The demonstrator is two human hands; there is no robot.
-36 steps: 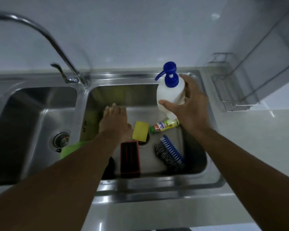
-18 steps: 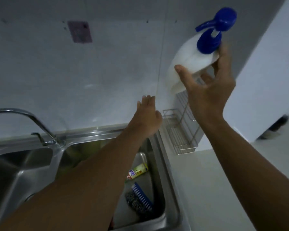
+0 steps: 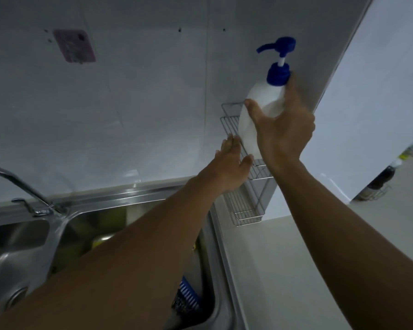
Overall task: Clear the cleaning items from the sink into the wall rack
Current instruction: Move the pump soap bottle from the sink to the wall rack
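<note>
A white pump bottle with a blue pump head is gripped in my right hand, upright, right at the upper shelf of the two-tier wire wall rack. My left hand is open, fingers spread, touching the rack's upper shelf just left of the bottle. Down in the right basin of the steel sink a blue brush shows beside my left forearm; the other sink items are hidden behind that arm.
A curved faucet stands at the left between the two basins. A pale countertop runs to the right of the sink. A pink pad is stuck high on the wall. A dark bottle stands far right.
My right hand has brought the pump bottle down from above onto the rack's upper shelf. My left hand has reached further right to the rack. The view shifted slightly right.
</note>
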